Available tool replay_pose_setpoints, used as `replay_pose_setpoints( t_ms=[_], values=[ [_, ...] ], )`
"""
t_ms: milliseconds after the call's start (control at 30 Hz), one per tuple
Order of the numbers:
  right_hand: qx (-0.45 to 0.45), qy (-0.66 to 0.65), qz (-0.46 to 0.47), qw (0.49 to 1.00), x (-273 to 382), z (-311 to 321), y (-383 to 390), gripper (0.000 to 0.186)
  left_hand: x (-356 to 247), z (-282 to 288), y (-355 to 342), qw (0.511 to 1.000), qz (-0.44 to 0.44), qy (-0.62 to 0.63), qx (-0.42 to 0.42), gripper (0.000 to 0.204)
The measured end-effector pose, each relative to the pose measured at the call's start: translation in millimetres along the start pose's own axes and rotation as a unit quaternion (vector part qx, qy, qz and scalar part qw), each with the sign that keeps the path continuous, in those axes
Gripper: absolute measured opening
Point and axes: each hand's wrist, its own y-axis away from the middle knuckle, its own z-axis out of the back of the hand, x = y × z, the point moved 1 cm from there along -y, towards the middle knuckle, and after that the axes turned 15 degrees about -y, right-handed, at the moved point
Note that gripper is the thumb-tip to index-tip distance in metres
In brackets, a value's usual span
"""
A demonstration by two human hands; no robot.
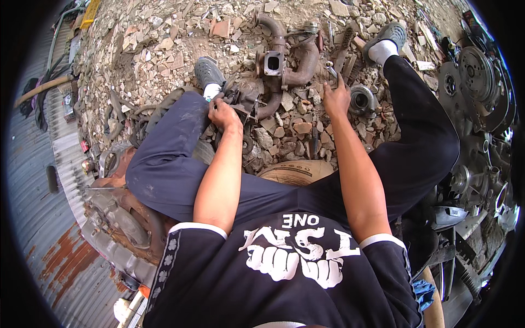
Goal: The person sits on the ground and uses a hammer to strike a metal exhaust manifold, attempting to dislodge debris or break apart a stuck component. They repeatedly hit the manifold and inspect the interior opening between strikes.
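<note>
- A ground of broken pale stone and brick rubble [164, 49] spreads before a seated person in dark blue trousers [164, 164] and grey shoes, knees wide apart.
- A corrugated metal sheet [44, 218], patched with rust, lies along the person's left; a heap of grey metal discs and gear-like machine parts [476, 82] crowds the right.
- A large greasy rust-brown engine casting [117, 218] rests by the left thigh.
- A rusty brown cast-iron exhaust manifold with curved pipes and a square flange [279, 60] lies on the rubble between the feet, apparently detached from any engine.
- A round grey metal turbine housing [362, 99] sits just beside the right hand, apart from the manifold.
- The left hand [223, 113] closes its fingers around a dark, grimy metal part [240, 98] that touches the lower pipe of the manifold; what exactly that part is cannot be told.
- The right hand [336, 95] rests on the rubble with fingers curled about the shank of a slim silvery wrench [330, 70], its head pointing towards the manifold.
- Judging by the loose parts, the stripping looks well under way, with the dark part not yet free.
</note>
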Motion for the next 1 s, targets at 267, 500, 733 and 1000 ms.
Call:
replay_pose_setpoints(
  t_ms=[267,500,733,1000],
  values=[
    [0.029,-0.007,0.034,0.999,3,-4,-6,0.055,-15,-27,-2,0.986,-0.027,0.15,0.065,0.039],
    [0.031,-0.111,0.041,0.993,45,9,-1,0.053,-10,-40,24,0.971,-0.045,0.23,0.046,0.042],
    [0.017,-0.2,0.075,0.977,93,25,9,0.052,-3,-12,59,0.926,-0.208,0.17,0.264,0.042],
    [0.051,-0.193,0.033,0.979,64,30,3,0.053,-18,3,111,0.718,-0.546,-0.111,0.417,0.021]
  ],
)
